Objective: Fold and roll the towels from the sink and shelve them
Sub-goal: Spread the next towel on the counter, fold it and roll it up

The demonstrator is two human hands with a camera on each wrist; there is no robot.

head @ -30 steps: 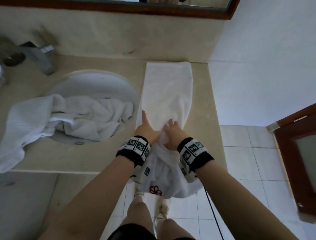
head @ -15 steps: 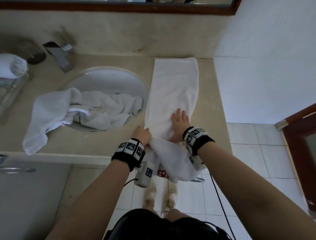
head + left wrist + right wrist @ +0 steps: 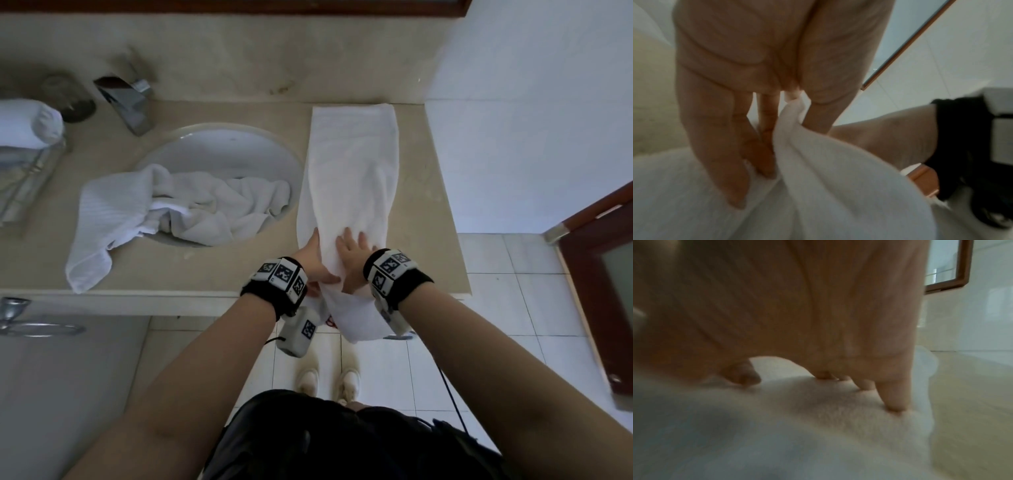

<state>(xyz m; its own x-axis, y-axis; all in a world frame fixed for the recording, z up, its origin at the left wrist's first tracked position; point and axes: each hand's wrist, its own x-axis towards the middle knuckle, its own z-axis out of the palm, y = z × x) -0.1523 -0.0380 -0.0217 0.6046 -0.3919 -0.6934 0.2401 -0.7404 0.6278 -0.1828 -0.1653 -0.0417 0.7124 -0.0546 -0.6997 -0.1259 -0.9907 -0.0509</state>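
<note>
Both forearms are bare, with no sleeves in the head view. Each wrist wears a broad black fabric wristband [image 3: 274,296] topped by a row of white square tiles printed with black-and-white coded marker patterns [image 3: 284,275]; the other black band [image 3: 399,284] carries the same kind of tiles. A small white boxy camera unit [image 3: 298,331] with its own coded marker hangs under the left band, and a thin black cable [image 3: 452,394] trails below the right arm. Dark black clothing [image 3: 342,442] covers the torso, and pale cream slip-on shoes [image 3: 310,378] cover the feet.

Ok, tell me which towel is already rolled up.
The rolled towel at far left on the metal rack; the others lie flat under the hands or crumpled in the sink.
</note>
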